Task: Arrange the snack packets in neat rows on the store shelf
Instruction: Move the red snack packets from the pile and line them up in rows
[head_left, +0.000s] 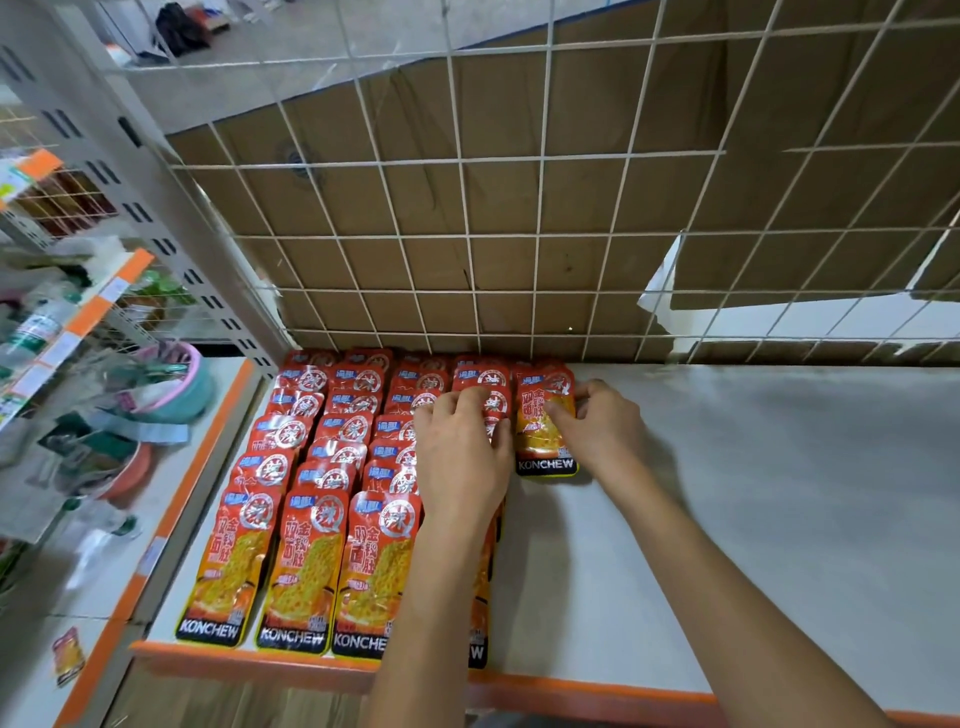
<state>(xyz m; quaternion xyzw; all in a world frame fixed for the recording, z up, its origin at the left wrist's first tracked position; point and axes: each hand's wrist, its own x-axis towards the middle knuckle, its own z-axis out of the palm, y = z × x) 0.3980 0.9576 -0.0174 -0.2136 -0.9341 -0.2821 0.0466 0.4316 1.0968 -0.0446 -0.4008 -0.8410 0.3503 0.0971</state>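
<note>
Several red and orange KONCHEW snack packets (301, 561) lie in overlapping rows on the left part of the white shelf (753, 493). A single packet (543, 441) lies flat at the head of a new row, next to the wire back. My right hand (602, 431) pinches that packet's right edge, thumb on its face. My left hand (457, 457) lies palm down with spread fingers on the fourth row, fingertips touching the packets beside the single one. My left forearm hides most of the fourth row.
A white wire grid (519, 234) backed by brown cardboard closes the shelf's rear. An orange lip (260, 660) runs along the front edge. A neighbouring rack (78, 312) with mixed goods stands to the left. One packet (67, 654) lies on the floor below.
</note>
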